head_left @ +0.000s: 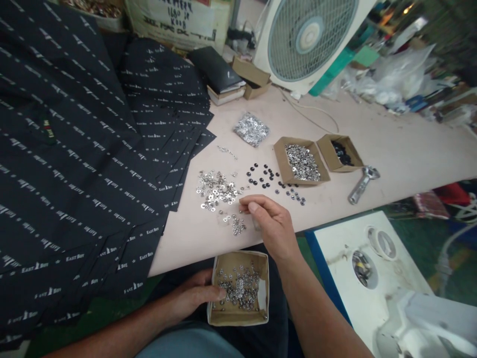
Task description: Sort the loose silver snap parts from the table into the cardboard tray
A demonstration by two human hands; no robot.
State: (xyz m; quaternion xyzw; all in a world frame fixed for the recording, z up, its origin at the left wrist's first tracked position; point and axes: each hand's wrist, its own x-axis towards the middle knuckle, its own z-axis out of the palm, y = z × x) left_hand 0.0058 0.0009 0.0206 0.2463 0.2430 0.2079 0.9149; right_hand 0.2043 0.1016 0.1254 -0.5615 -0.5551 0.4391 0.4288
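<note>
Below the table edge, my left hand [201,291] grips the left wall of an open cardboard box [238,318], its thumb over the rim. Many small metal snap parts [242,288] lie inside that box. My right hand [270,221] is over the table's front edge, thumb and fingertips pinched together; what is between them is too small to make out. Just left of its fingertips sits a small cluster of metal snaps [238,226]. A larger pile of silver snap parts [216,189] spreads behind it. Black round caps [261,180] are scattered on the tabletop behind my right hand.
Dark printed fabric [93,149] covers the left side. Behind are a bag of silver parts [251,129], a box of silver parts [280,154], a box of black parts [330,161] and a fan [309,35]. A metal tool [359,189] and a white machine [372,248] stand right.
</note>
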